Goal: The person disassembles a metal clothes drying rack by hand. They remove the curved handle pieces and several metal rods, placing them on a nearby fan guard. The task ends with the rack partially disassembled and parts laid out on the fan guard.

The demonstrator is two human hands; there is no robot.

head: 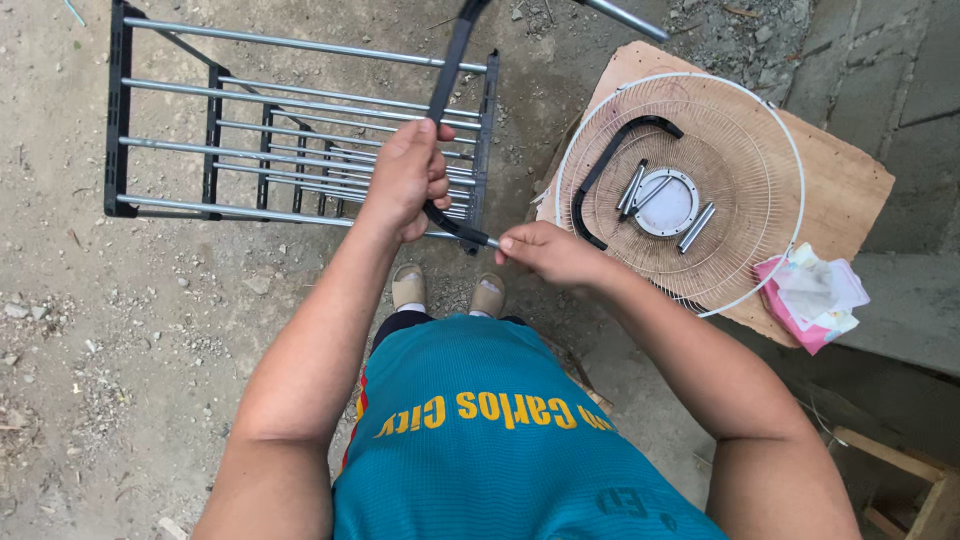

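Black curved plastic bar (447, 95), likely rigid and light, with a thin metal rod (480, 237) at its lower end; left hand (407, 178) wraps it mid-length, fingers clamped, while right hand (548, 252) pinches the rod tip. Best grip looks mid-bar. Below: metal rack (290, 130) on gritty concrete ground (120, 330); fan grille (690, 190) on cardboard (850, 180) nearby.

Rack (300, 140), cardboard (850, 180) on dirt ground (120, 330)
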